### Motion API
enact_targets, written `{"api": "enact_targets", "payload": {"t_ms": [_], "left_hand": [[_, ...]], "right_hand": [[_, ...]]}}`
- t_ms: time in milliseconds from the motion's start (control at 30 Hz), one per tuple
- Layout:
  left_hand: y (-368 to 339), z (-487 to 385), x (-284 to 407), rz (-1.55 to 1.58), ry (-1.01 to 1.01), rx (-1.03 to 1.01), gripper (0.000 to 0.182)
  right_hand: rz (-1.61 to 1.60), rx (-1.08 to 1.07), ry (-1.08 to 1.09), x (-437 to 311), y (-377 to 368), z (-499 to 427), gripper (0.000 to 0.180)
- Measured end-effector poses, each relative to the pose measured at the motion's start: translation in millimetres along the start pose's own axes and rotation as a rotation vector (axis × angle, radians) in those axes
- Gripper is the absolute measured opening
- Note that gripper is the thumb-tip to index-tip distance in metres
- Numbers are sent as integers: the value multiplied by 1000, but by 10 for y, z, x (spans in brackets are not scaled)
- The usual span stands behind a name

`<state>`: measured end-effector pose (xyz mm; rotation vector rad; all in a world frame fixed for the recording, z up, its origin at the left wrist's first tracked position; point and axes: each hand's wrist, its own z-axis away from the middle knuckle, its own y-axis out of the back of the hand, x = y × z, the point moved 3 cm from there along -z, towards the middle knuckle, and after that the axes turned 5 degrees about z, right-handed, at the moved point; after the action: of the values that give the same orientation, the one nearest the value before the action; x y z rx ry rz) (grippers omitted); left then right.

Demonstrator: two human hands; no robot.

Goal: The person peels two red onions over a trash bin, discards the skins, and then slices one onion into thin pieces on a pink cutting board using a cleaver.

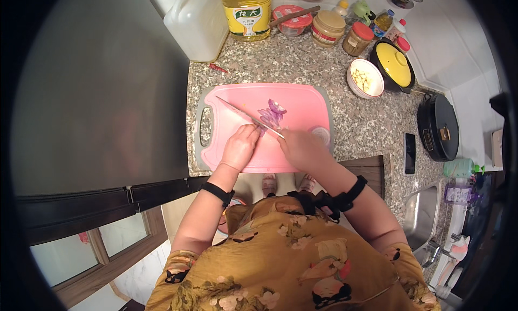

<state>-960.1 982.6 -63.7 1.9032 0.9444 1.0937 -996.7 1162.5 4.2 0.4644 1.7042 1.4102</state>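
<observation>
A pink cutting board (230, 145) with a grey rim lies on the granite counter in front of me. My right hand (305, 149) is closed around the handle end of a kitchen knife (243, 111), whose blade points up and left across the board. Close beside the blade, my left hand (241, 145) presses on the board with bent fingers; a little purple onion shows at its fingertips. Sliced red onion (271, 117) lies beyond the blade, with a larger onion wedge (277, 106) above it. An onion half (321, 136) rests at the board's right side, partly behind my right hand.
Right of the board stand a bowl of chopped pale pieces (365, 79) and a black pot with a yellow lid (392, 64). An oil bottle (247, 15), a white jug (198, 27) and several jars line the back. A sink (421, 214) is at the lower right.
</observation>
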Motion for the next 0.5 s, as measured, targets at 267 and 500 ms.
{"api": "enact_targets", "payload": {"t_ms": [267,500], "left_hand": [[-40,33,-38,77,28,62,22],[-49,65,-61,81,51,89,21]], "right_hand": [[-12,-77,-88,0,-163,-106,27],[51,28,6,-52,-137,-204,22]]}}
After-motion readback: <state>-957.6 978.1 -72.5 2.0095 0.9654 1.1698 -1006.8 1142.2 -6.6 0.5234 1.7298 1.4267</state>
